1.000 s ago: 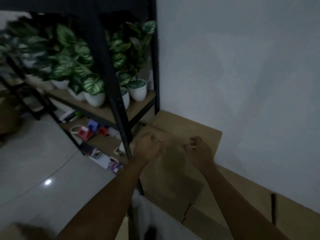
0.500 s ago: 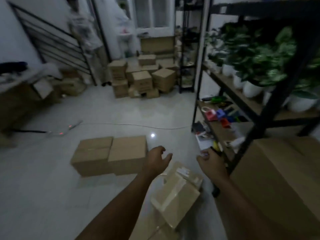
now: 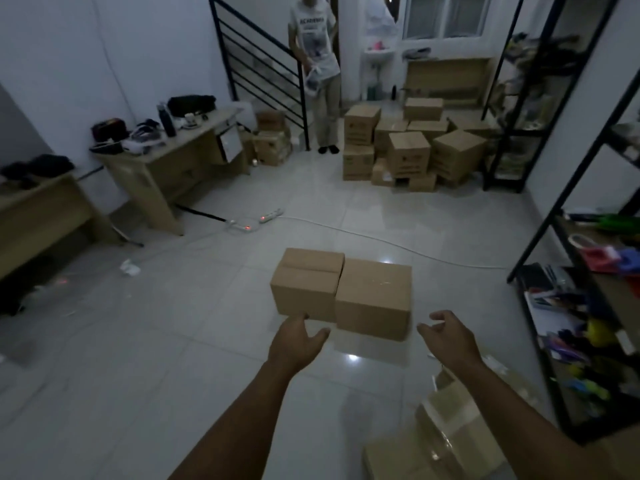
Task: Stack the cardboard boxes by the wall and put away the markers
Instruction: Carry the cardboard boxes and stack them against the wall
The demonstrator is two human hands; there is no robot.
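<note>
Status: both grips empty, extended forward over the floor (image 3: 145,358).

Left grip (image 3: 298,342): fingers spread and relaxed, holding nothing. Right grip (image 3: 450,336): fingers loosely curved, holding nothing.

Target location: two cardboard boxes side by side on the floor, touching, directly ahead of both grips. Right-hand box (image 3: 374,297): larger, lying ahead of the gap between the two grips, its near face just beyond the fingertips. Left-hand box (image 3: 306,284): smaller, flaps closed, ahead of the left grip and partly hidden behind its fingers; contact not evident.

Key relation: long axis of the pair running left to right, across the line of reach. Left grip nearer the seam between the boxes; right grip outboard of the larger box's right edge. Likely next step: straddle the larger box, one grip per side face.

Further boxes (image 3: 450,441): below and behind the right grip, beside the shelf unit (image 3: 540,348). Markers: loose coloured items on the lower shelves to the right of the right grip; too blurred to identify individually.

Hazard: white cable (image 3: 381,239) on the floor beyond the boxes.
</note>
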